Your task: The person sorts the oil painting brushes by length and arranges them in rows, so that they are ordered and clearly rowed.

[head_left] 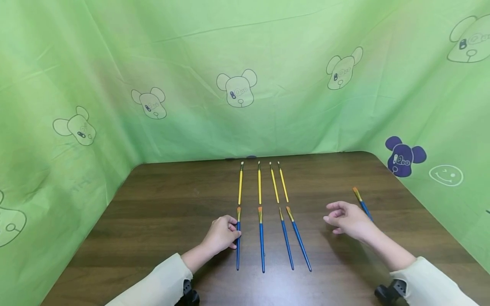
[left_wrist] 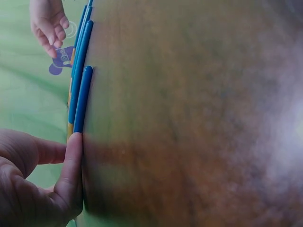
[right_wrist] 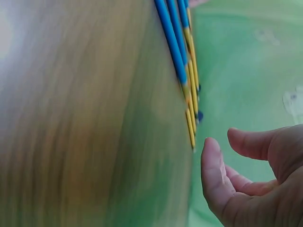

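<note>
My left hand (head_left: 222,233) pinches the leftmost blue paintbrush (head_left: 238,255) around the middle of its handle as it lies on the table. In the left wrist view, the blue handle end (left_wrist: 84,94) sticks out past the fingertips. To its right lie a second blue paintbrush (head_left: 262,246), then a thinner one (head_left: 287,246) and a slanted one (head_left: 301,246), bristles pointing away from me. My right hand (head_left: 350,220) hovers over the right side of the table, fingers loosely bent, holding nothing. Just beyond it lies another blue paintbrush (head_left: 365,208), partly hidden by the hand and forearm.
Several yellow paintbrushes, among them the leftmost (head_left: 240,187) and the rightmost (head_left: 283,185), form a row behind the blue ones. The brown wooden table (head_left: 172,191) meets a green cloth (head_left: 191,51) with bear-head prints along its back and sides.
</note>
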`<action>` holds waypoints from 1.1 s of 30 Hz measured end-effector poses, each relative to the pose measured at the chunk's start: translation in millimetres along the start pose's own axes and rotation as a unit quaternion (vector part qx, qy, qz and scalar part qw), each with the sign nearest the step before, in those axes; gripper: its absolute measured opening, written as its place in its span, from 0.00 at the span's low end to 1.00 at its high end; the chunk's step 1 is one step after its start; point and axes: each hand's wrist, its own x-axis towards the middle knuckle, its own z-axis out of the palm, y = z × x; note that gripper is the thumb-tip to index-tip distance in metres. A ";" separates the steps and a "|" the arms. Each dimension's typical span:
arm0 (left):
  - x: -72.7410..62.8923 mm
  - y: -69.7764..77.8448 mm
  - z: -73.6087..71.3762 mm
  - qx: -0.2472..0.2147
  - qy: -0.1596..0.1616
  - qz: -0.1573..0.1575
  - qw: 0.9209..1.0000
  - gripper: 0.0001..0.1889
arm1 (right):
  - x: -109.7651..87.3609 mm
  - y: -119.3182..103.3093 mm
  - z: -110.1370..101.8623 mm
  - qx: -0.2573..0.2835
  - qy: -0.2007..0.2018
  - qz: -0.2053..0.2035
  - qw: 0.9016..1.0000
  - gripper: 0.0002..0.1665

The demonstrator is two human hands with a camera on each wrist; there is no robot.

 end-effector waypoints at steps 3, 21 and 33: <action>-0.3 -0.6 -0.1 0.002 -0.002 -0.001 1.000 0.14 | -0.8 6.2 -13.5 -0.018 0.022 -0.004 1.000 0.30; -1.1 -2.1 -0.7 0.001 -0.001 -0.005 1.000 0.14 | 4.4 55.2 -79.5 -0.061 0.086 0.011 0.994 0.32; 1.6 -2.1 -1.1 -0.009 -0.003 -0.003 1.000 0.15 | 17.3 74.7 -90.5 -0.038 0.042 0.065 0.996 0.37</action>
